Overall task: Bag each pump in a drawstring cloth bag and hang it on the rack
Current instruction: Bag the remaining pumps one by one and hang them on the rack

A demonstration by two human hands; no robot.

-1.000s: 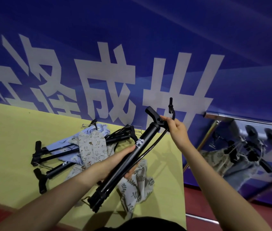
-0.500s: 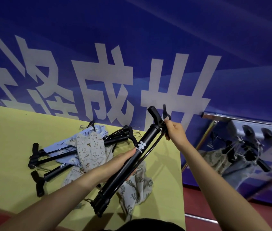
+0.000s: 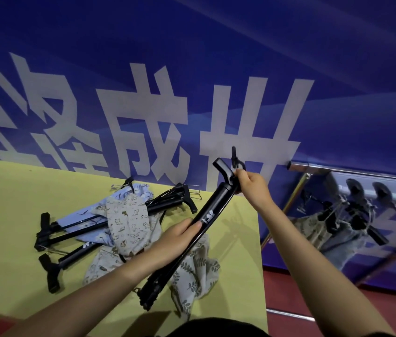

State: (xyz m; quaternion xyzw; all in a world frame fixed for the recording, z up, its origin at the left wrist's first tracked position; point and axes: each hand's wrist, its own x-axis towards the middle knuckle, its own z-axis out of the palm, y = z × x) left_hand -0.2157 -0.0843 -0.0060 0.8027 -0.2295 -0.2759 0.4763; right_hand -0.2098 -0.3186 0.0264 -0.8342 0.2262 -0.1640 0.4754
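I hold a black pump (image 3: 212, 206) slanted above the yellow table (image 3: 10, 215), handle end up and to the right. My left hand (image 3: 180, 239) grips the middle of its barrel. My right hand (image 3: 250, 183) is closed at the handle end, on the hose and its nozzle beside the T-handle. Under the pump lies a cloth bag with a leaf print (image 3: 199, 271). A cream bag with small animal prints (image 3: 129, 222) and a light blue bag (image 3: 87, 215) lie among several more black pumps (image 3: 75, 229) on the table.
A metal rack (image 3: 352, 170) stands at the right beyond the table edge, with bagged pumps (image 3: 338, 227) hanging from it. A blue banner with large white characters (image 3: 143, 105) fills the background. Red floor (image 3: 289, 293) shows below the rack.
My right hand has shifted slightly along the handle end, bringing the hose nozzle in beside the T-handle. The pump stays slanted in my left hand.
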